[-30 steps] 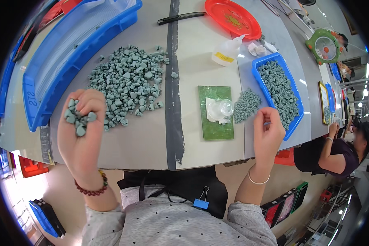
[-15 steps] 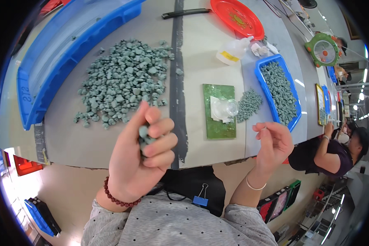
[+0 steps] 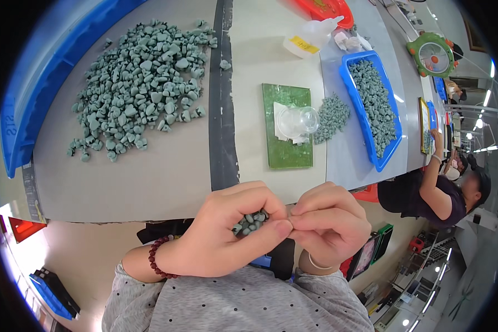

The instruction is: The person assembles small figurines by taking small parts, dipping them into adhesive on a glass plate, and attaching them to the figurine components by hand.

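Observation:
My left hand (image 3: 216, 238) is closed around several small grey-green pieces (image 3: 252, 222) that show in its palm, with thumb and forefinger pinched together. Its fingertips meet those of my right hand (image 3: 332, 224), also in a pinch, just off the table's near edge. Whatever lies between the right fingertips is too small to make out. A wide pile of similar grey-green pieces (image 3: 144, 88) covers the table on the left. Beyond my hands lies a green board (image 3: 276, 149) carrying a white paper and a clear round container (image 3: 301, 120). A heap of smaller grey-green bits (image 3: 332, 116) lies beside it.
On the right a blue tray (image 3: 349, 94) holds more small pieces. A white squeeze bottle (image 3: 315, 34) and a red plate (image 3: 332, 10) stand farther back. A large blue bin (image 3: 22, 133) borders the left. A green fan (image 3: 432, 55) and a seated person (image 3: 440, 191) are at far right.
My left hand has moved right and down from the pile's edge, carrying its pieces. The right hand has come left to meet it. The view has shifted, so table items sit higher.

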### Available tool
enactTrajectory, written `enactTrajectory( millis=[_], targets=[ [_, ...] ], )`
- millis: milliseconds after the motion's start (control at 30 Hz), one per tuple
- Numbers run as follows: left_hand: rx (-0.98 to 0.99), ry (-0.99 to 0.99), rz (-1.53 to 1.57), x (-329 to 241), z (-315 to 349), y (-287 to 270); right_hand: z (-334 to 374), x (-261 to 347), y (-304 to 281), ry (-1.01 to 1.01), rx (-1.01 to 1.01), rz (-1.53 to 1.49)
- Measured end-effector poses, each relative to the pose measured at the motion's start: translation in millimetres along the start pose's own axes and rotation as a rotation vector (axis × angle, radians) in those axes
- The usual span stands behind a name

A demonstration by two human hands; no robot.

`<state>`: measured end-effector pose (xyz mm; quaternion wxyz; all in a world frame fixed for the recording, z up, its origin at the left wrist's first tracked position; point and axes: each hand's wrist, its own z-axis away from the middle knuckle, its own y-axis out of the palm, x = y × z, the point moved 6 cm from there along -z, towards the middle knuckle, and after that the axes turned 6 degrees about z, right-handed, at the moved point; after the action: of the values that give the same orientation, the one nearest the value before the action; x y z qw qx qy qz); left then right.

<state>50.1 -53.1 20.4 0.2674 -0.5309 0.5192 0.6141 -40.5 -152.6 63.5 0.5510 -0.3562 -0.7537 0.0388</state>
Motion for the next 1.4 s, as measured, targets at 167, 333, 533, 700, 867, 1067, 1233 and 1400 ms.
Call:
enactTrajectory(
  millis=[167, 333, 533, 700, 867, 1067, 1233, 1400],
  targets=[
    [-0.075, 0.104, -0.209, -4.3, 5.7, 1.6, 1.3, 4.1, 0.8, 0.015, 0.021, 0.097],
    [-0.120, 0.253, -0.324, -10.7, 8.3, 4.3, 2.5, 2.8, -0.7, 0.028, -0.041, 0.070],
    [-0.169, 0.314, -0.378, -11.9, 14.7, 3.3, -1.5, 12.2, 3.9, -0.124, -0.033, 0.237],
    [-0.162, 0.164, -0.104, -6.4, 12.6, -4.6, -6.1, 16.9, 3.4, -0.152, -0.094, 0.318],
    [-0.194, -0.283, 0.758, 12.6, 15.7, -3.1, -23.4, -14.6, -25.6, -0.138, -0.305, 0.614],
    [-0.114, -0.259, 0.738, 12.3, 16.6, -1.0, -35.6, -32.4, -21.7, -0.215, -0.257, 0.784],
    [-0.002, -0.214, 0.744, 16.9, 19.7, -0.7, -40.7, -29.1, -18.8, -0.240, -0.213, 0.808],
    [0.018, -0.215, 0.660, 10.1, 17.8, -2.0, -45.3, -25.6, -16.6, -0.254, -0.181, 0.835]
  ],
)
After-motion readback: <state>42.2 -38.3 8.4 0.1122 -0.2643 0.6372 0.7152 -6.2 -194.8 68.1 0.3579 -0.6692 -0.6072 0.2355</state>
